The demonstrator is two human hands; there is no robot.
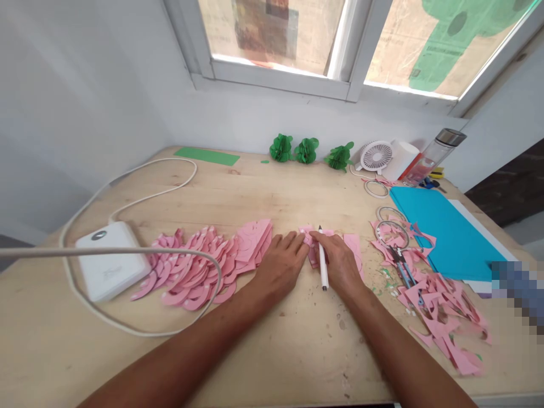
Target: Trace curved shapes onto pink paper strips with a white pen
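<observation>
My left hand [283, 260] lies flat on the table, fingers stretched out, with its fingertips at the edge of a small pink paper piece [313, 258]. Between the thumb and fingers of my right hand [340, 260] is a white marker [323, 269], its dark tip pointing away from me. The fingertips of that hand also reach the pink piece and partly cover it. Another pink sheet with a drawn curve [352, 243] lies just right of my right hand. Left of my left hand are pink sheets with drawn outlines [254, 241] beside a heap of cut pink curved shapes [199, 263].
Scissors [402, 263] lie among pink scraps [446, 317] on the right, near blue sheets [446, 232]. A white power bank [113, 266] and its looping cable [165, 334] occupy the left. Green paper ornaments [306, 151], a small fan [376, 156] and a bottle [437, 153] stand along the back.
</observation>
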